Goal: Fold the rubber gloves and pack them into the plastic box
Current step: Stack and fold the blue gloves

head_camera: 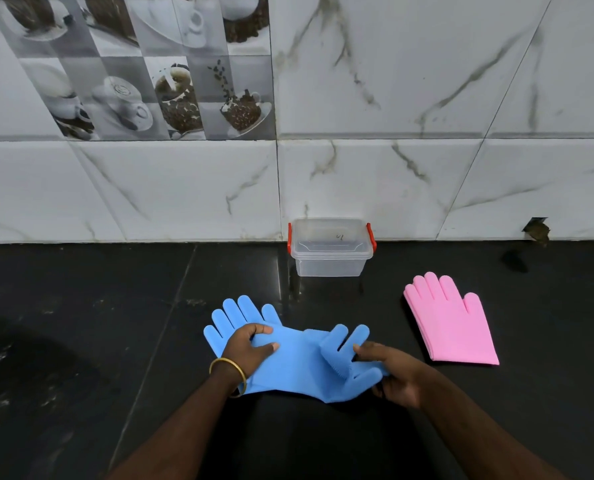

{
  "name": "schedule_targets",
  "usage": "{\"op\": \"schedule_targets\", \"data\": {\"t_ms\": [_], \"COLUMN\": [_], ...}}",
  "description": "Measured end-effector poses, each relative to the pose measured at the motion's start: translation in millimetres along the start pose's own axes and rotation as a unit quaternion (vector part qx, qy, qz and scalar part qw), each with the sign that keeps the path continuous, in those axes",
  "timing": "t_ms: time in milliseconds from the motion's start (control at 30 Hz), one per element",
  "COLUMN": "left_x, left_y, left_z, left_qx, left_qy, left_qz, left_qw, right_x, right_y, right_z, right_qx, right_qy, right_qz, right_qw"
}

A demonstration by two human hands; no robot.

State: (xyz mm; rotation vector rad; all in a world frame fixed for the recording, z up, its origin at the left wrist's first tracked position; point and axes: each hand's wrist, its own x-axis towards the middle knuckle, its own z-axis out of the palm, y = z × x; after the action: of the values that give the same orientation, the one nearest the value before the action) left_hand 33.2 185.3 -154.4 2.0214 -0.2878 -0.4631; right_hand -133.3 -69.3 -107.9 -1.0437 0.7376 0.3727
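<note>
Two blue rubber gloves lie on the black counter [81, 341]. The left blue glove [240, 315] lies flat with its fingers pointing away, and my left hand [249, 349] presses down on its palm. The right blue glove [344, 362] overlaps it and is partly folded, fingers curling up. My right hand [392, 374] grips that glove at its finger end. Stacked pink gloves [453, 323] lie flat to the right. The clear plastic box [330, 263], lid on with red latches, stands against the wall behind the gloves.
A marble-tiled wall [427, 168] rises along the counter's far edge. A hole in the wall [536, 230] shows at the far right. A gold bangle [228, 375] is on my left wrist.
</note>
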Motion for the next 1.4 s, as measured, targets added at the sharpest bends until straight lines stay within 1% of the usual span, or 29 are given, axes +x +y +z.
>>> {"op": "schedule_targets", "data": {"t_ms": [67,167,333,500,633,733,767,833,900,967,1000,1033,1067,1100,1133,1200,1267,1300,1400], "left_x": [-1.0,0.3,6.6,7.1,3.3,2.8,3.1,4.1,4.9,5.6,5.8,5.5,4.5,2.6,0.9,-0.3,2.9,5.2,10.8], "left_y": [1.2,6.6,23.4,29.3,25.4,24.9,25.3,25.4,25.3,23.4,21.2,17.7,14.4,12.3,11.1,11.4,12.5,12.8,13.4], "left_z": [-0.5,-1.3,-3.3,1.8,5.5,3.5,2.1,-2.0,-10.1,-22.5,-29.5,-36.0,-41.6,-45.0,-46.8,-45.6,-45.0,-47.1,-57.5], "left_qx": [-0.007,-0.026,-0.049,-0.061,-0.031,-0.006,0.003,0.027,0.052,0.105,0.147,0.189,0.224,0.242,0.235,0.159,0.074,0.052,0.052], "left_qy": [0.001,-0.001,0.019,0.011,-0.028,-0.038,-0.036,-0.011,0.060,0.147,0.177,0.190,0.188,0.183,0.182,0.189,0.190,0.180,0.089], "left_qz": [0.006,0.016,0.025,0.020,0.005,0.011,0.020,0.040,0.039,0.002,-0.026,-0.061,-0.103,-0.146,-0.181,-0.209,-0.215,-0.221,-0.232], "left_qw": [1.000,1.000,0.998,0.998,0.999,0.999,0.999,0.999,0.996,0.984,0.973,0.961,0.951,0.941,0.937,0.946,0.955,0.957,0.967], "right_x": [1.4,3.2,0.6,0.3,1.4,3.9,4.7,4.8,4.8,2.9,2.5,3.4,5.4,8.0,11.2,18.1,24.4,26.5,30.7], "right_y": [0.3,-4.4,-21.1,-21.0,-7.7,-2.6,-1.8,0.0,3.7,7.3,8.7,10.0,11.8,14.1,16.7,22.1,26.1,27.1,27.7], "right_z": [2.4,2.9,-8.3,-26.0,-32.9,-34.3,-33.7,-30.1,-22.6,-10.7,-4.5,1.6,7.6,13.4,19.8,31.2,39.2,41.6,42.3], "right_qx": [-0.001,-0.015,0.012,0.032,-0.013,-0.078,-0.108,-0.174,-0.235,-0.321,-0.368,-0.406,-0.440,-0.473,-0.508,-0.566,-0.595,-0.600,-0.616], "right_qy": [0.014,0.075,0.155,0.225,0.263,0.308,0.332,0.395,0.452,0.498,0.505,0.491,0.459,0.414,0.365,0.283,0.236,0.223,0.213], "right_qz": [-0.045,-0.106,-0.170,-0.181,-0.170,-0.174,-0.175,-0.187,-0.219,-0.247,-0.263,-0.287,-0.311,-0.325,-0.327,-0.313,-0.300,-0.292,-0.270], "right_qw": [0.999,0.991,0.973,0.957,0.950,0.932,0.921,0.882,0.832,0.767,0.736,0.715,0.707,0.707,0.709,0.708,0.707,0.711,0.709]}}
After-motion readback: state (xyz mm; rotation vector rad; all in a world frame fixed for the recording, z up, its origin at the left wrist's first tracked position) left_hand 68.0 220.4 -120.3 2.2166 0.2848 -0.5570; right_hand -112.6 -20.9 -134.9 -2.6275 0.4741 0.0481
